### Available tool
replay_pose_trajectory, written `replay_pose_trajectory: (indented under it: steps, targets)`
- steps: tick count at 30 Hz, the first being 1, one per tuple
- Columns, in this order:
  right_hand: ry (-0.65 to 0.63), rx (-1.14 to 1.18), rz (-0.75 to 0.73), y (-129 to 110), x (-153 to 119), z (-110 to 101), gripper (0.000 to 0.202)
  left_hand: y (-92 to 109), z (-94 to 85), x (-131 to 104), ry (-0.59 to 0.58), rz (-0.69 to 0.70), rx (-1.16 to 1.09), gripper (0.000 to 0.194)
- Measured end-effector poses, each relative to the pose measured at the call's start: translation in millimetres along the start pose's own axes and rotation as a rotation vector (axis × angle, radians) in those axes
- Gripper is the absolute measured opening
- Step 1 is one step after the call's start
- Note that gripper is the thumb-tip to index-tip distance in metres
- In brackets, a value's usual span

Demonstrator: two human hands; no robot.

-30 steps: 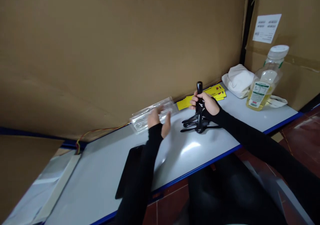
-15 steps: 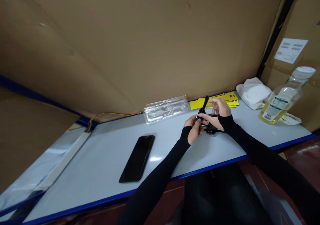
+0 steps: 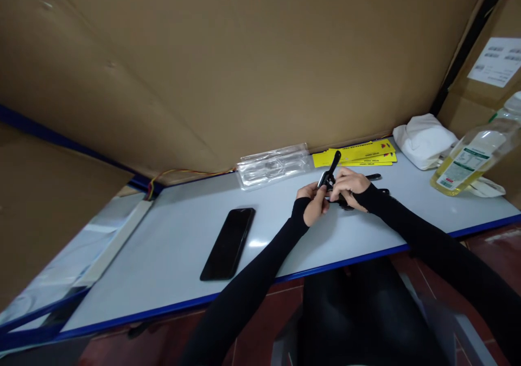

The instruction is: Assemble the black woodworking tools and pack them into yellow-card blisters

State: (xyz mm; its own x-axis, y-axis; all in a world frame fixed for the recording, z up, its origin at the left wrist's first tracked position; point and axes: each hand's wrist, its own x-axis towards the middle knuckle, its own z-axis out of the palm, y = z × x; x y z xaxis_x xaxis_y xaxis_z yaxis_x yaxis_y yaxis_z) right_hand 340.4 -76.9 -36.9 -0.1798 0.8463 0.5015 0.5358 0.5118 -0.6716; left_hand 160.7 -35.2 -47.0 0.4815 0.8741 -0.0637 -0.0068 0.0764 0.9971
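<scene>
A black spokeshave (image 3: 334, 162) with a bright metal blade is held tilted, one handle pointing up. My left hand (image 3: 314, 203) is closed around its lower part. The fingers of my right hand (image 3: 349, 184) are bent together in a pinch at the body of the same tool; exactly what the fingertips grip is hidden. Under and behind my right hand lie other black tool parts, of which a handle end (image 3: 373, 177) shows on the table.
Clear plastic blister packs (image 3: 273, 166) and yellow printed cards (image 3: 358, 153) lie along the cardboard wall. A black phone (image 3: 228, 244) rests left of my hands. At the right are a white cloth bundle (image 3: 423, 138) and a bottle of yellow liquid (image 3: 466, 162). The table has a blue edge (image 3: 293, 276).
My right hand's fingers, spread beside the tool before, have drawn together at its body. A handle end on the table has come into view behind that hand. The whole view has shifted slightly.
</scene>
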Motion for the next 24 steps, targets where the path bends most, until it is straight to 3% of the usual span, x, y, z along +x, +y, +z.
replay_pose_trajectory:
  steps: [2,4,7,9,11,17,19,22,24]
  targets:
    - [0.118,-0.043,0.000,0.9,-1.4,1.6,0.014,-0.3,-1.7,-1.3,0.020,0.007,-0.002,0.053]
    - [0.215,-0.114,-0.022,2.6,-2.1,3.9,0.026,-0.9,-1.8,-3.3,0.039,0.029,0.001,0.055]
    - [0.185,-0.182,-0.106,6.8,-2.0,7.7,0.013,-1.0,-0.3,-6.0,0.044,0.046,-0.001,0.061]
    - [0.185,-0.175,-0.120,9.4,-1.5,9.5,0.021,-0.1,0.6,-6.9,0.050,0.064,-0.012,0.063]
    - [0.226,-0.149,-0.084,10.8,-1.1,10.3,0.009,0.9,0.9,-7.1,0.054,0.079,-0.022,0.062]
    - [0.294,-0.135,-0.046,7.9,-0.7,7.9,0.013,-4.2,-0.7,-5.5,0.069,0.081,-0.043,0.059]
    - [0.278,-0.106,-0.016,6.6,-0.5,8.7,0.004,-7.8,-1.5,-4.7,0.062,0.076,-0.012,0.057]
    - [0.236,-0.083,0.010,5.5,0.1,11.5,0.008,-10.4,-1.4,-4.5,0.040,0.087,0.008,0.057]
    - [0.295,-0.017,0.034,4.5,0.8,12.4,0.008,-9.4,-0.4,-5.2,0.037,0.094,-0.007,0.058]
